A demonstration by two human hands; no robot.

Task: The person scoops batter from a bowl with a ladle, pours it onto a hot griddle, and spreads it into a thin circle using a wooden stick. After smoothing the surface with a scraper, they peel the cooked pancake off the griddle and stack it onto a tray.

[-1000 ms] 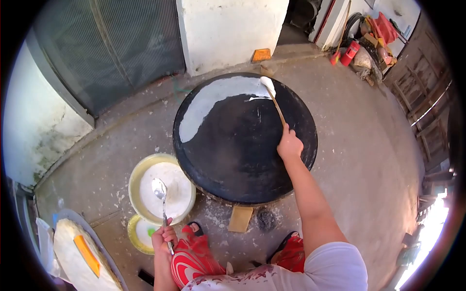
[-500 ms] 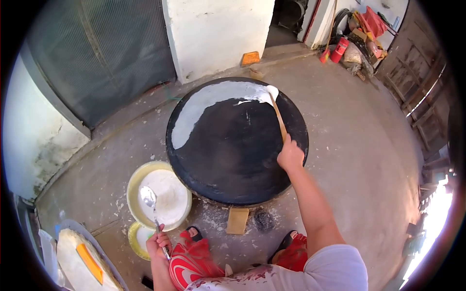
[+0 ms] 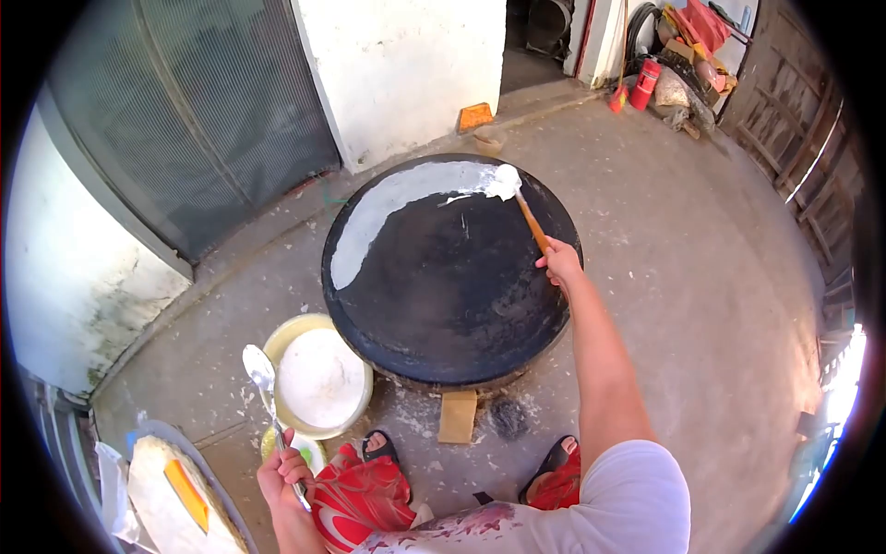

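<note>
the right hand, at the black griddle's three o'clock, is closed on the wooden spreader, whose white-coated head touches white paste arcing smoothly from nine to one. the left hand grips a metal spoon beside the tub at eight.

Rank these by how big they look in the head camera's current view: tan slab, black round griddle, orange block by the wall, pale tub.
1. Black round griddle
2. Pale tub
3. Tan slab
4. Orange block
</note>
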